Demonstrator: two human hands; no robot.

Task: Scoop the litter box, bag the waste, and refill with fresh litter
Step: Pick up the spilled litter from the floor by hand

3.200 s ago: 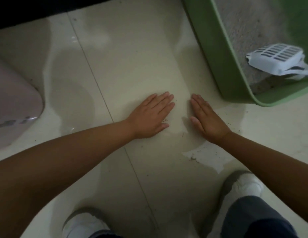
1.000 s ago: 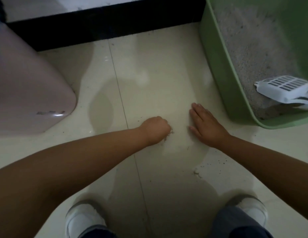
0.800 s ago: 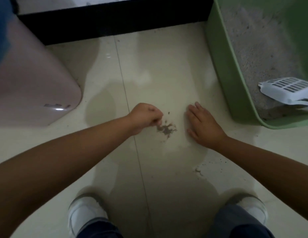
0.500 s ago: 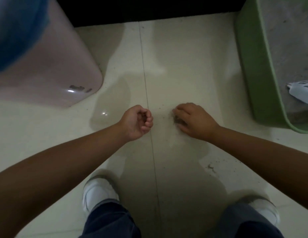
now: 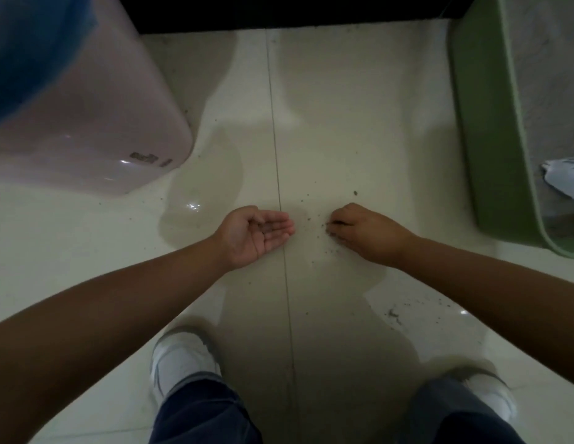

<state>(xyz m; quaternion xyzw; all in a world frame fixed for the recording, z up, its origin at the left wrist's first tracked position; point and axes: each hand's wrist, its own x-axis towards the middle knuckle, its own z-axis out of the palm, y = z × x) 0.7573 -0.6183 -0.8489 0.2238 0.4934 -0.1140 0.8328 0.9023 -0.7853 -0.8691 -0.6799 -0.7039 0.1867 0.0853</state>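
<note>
Dark grains of spilled litter lie scattered on the pale floor tiles between my hands. My left hand is turned palm up just above the floor, fingers straight, with a few dark grains on them. My right hand rests on the floor with fingers curled under, pinching up grains at its fingertips. The green litter box stands to the right, grey litter inside. The white slotted scoop lies in the box, cut off by the frame edge.
A pink bin lined with a blue bag stands at the left. A dark plinth runs along the back. My two white shoes are at the bottom. More grains dot the floor by my right forearm.
My left hand went from flat on the floor to a fist, then turned palm up and opened. My right hand curled its fingers over the small litter pile. The view shifted left.
</note>
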